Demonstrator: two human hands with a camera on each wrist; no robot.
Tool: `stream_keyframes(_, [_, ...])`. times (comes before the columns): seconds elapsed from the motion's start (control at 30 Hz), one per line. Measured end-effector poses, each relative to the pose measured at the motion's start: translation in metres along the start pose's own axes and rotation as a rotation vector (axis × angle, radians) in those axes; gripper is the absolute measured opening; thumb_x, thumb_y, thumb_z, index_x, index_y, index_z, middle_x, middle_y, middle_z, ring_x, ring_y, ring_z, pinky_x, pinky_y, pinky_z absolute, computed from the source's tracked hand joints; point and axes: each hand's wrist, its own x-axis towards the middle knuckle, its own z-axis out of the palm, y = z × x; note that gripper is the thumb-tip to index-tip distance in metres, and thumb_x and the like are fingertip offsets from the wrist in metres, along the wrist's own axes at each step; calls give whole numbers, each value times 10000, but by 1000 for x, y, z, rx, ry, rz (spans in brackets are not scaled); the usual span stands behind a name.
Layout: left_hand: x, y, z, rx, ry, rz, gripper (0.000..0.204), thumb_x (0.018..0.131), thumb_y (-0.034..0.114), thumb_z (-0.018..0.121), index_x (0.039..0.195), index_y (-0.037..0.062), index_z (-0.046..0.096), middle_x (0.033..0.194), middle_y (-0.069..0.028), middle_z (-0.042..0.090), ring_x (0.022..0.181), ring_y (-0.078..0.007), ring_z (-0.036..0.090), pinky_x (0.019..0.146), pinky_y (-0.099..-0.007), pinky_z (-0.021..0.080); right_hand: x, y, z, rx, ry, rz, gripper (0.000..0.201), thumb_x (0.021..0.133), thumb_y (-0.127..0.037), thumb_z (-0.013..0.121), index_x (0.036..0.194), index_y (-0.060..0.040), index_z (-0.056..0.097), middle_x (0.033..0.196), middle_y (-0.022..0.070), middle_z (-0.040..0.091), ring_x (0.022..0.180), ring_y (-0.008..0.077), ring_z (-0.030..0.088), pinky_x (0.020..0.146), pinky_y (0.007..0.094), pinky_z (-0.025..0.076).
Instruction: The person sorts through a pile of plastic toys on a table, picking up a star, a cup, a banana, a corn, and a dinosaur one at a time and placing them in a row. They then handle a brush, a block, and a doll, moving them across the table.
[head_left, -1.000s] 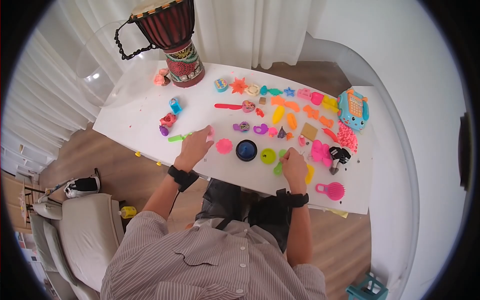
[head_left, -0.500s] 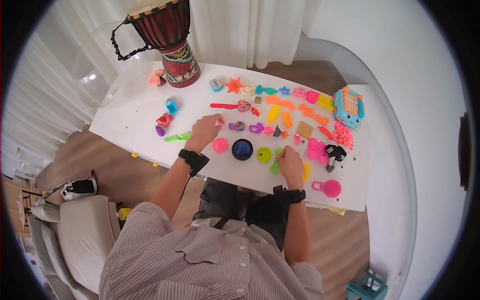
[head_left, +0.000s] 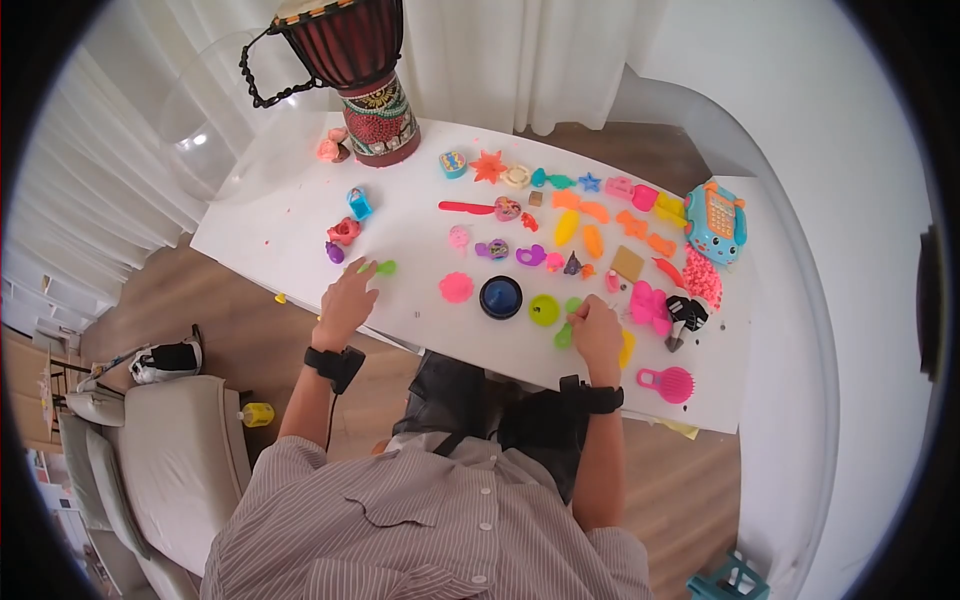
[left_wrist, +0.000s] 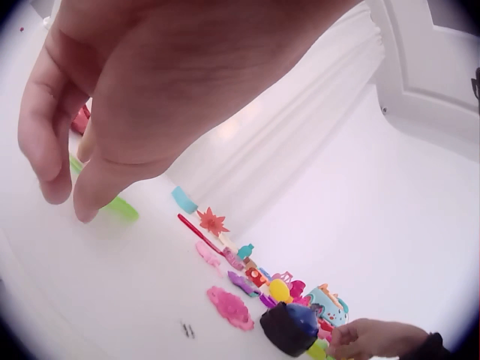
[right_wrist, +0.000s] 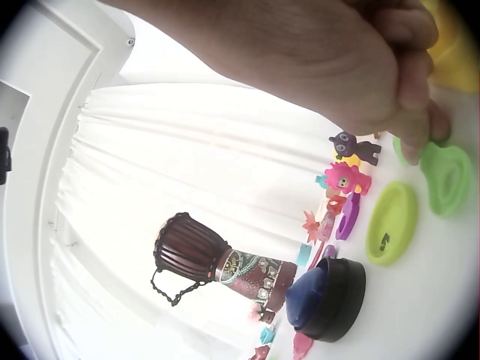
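Note:
My left hand [head_left: 347, 303] is at the table's left front, its thumb and fingers around the handle of a light green tool [head_left: 385, 268]. In the left wrist view the tool [left_wrist: 124, 209] shows on both sides of the thumb. Near the front edge my right hand [head_left: 597, 333] pinches a green bow-shaped piece [head_left: 564, 337], partly covered by the fingers. The right wrist view shows its rounded end [right_wrist: 448, 180] lying beside a lime oval dish [right_wrist: 392, 223]. Left of that dish is a black round container [head_left: 501, 298] with a blue inside, then a pink scalloped piece [head_left: 456, 288].
A drum [head_left: 380, 120] stands at the back left. Small colourful toys lie in rows across the table [head_left: 400, 315], with a toy phone [head_left: 716, 222] at the right. A pink brush [head_left: 670, 384] lies near the front right, and a blue toy [head_left: 360, 204] lies at the left.
The small pink piece from my left hand now lies on the table above the scalloped piece. My left hand has moved left onto the green tool. My right hand stays at the green piece.

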Motion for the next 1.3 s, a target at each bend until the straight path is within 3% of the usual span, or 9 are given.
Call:
stream_keyframes(0.13, [3, 26, 24, 73, -12, 79, 594, 923, 145, 642, 1507, 213, 552, 1581, -174, 461, 929, -484, 731, 799, -557, 613, 0, -1, 0, 1, 5, 15, 195, 872, -230, 796, 966, -108, 675, 949, 142, 747, 957, 388, 721, 781, 509, 539])
stream_keyframes(0.4, [9, 78, 25, 22, -45, 100, 575, 908, 80, 626, 1459, 244, 608, 1478, -209, 446, 808, -447, 737, 739, -543, 618, 2, 2, -1, 12, -20, 29, 194, 865, -242, 804, 951, -121, 679, 938, 140, 747, 946, 385, 724, 781, 505, 540])
stream_keyframes(0.57, [24, 58, 11, 76, 121, -2, 599, 920, 133, 664, 1498, 254, 561, 1557, -194, 394, 820, -435, 741, 732, -524, 621, 3, 3, 1, 14, -4, 21, 202, 860, -243, 811, 950, -120, 679, 937, 140, 747, 945, 386, 724, 781, 506, 544])
stream_keyframes(0.73, [99, -19, 20, 159, 411, 85, 620, 952, 231, 683, 1514, 47, 497, 1618, -213, 400, 935, -432, 743, 833, -528, 607, 3, 6, 5, 8, 14, -6, 208, 859, -250, 816, 955, -122, 683, 932, 140, 748, 941, 392, 724, 781, 511, 547])
stream_keyframes(0.8, [120, -17, 5, -37, 133, -202, 578, 977, 306, 662, 1431, -32, 544, 1616, -223, 434, 1070, -452, 710, 883, -523, 595, 4, 5, 3, 14, 4, 5, 209, 861, -253, 815, 961, -125, 684, 932, 144, 748, 941, 395, 725, 776, 514, 546])
stream_keyframes(0.9, [127, -3, -4, -38, -77, -269, 521, 992, 361, 644, 1345, -20, 612, 1610, -222, 453, 1143, -456, 681, 901, -532, 587, 2, 5, 3, 8, 18, 18, 205, 862, -250, 814, 954, -123, 683, 937, 148, 748, 944, 397, 725, 771, 515, 547])
stream_keyframes(1.0, [133, -16, 26, 169, 9, -84, 528, 995, 355, 630, 1388, 3, 599, 1591, -136, 509, 896, -340, 762, 787, -461, 620, 1, 6, 2, 32, 14, 2, 201, 859, -245, 816, 947, -121, 685, 935, 151, 748, 944, 397, 725, 769, 513, 548])
stream_keyframes(1.13, [96, 12, 45, 0, 119, 188, 376, 959, 302, 670, 1245, 59, 684, 1609, -136, 481, 1034, -441, 717, 858, -533, 597, 2, 6, 6, 23, 33, -2, 199, 854, -239, 818, 937, -115, 685, 927, 152, 746, 937, 394, 726, 767, 511, 550])
stream_keyframes(1.3, [75, 47, 37, -10, 76, 162, 346, 945, 229, 675, 1239, 46, 675, 1618, -108, 477, 943, -444, 733, 824, -519, 608, 2, 6, 4, 15, 33, -12, 207, 851, -238, 817, 938, -109, 681, 919, 154, 740, 920, 396, 724, 762, 512, 547])
